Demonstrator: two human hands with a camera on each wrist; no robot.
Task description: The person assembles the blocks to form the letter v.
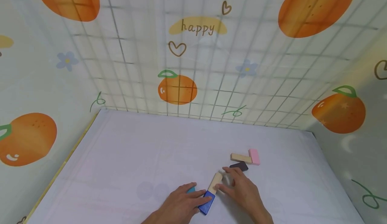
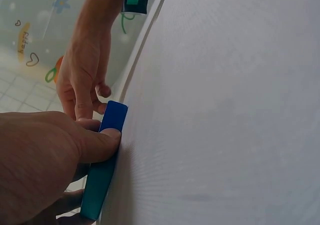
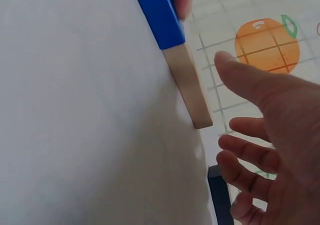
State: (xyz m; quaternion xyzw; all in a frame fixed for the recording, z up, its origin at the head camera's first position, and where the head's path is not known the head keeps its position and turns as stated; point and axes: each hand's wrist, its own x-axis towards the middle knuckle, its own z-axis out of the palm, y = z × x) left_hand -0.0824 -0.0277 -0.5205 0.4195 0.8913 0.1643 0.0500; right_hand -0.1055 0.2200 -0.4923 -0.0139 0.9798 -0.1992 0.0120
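A dark blue block (image 1: 207,203) lies on the white surface, end to end with a plain wooden block (image 1: 215,183). My left hand (image 1: 183,202) holds the blue block between thumb and index finger, as the left wrist view (image 2: 111,116) shows. Under its other fingers is a teal block (image 2: 95,192), mostly covered in the head view. Beside the wooden block hovers my right hand (image 1: 244,191), its fingers (image 3: 250,130) relaxed and spread, holding nothing. Just beyond those fingertips lies a black block (image 1: 240,166), partly hidden in the right wrist view.
Farther back on the right, a second wooden block (image 1: 240,158) meets a pink block (image 1: 254,157) at an angle. Printed cloth with oranges hangs over a wire grid (image 1: 208,83) behind the white tabletop (image 1: 136,143). Similar cloth walls stand at both sides.
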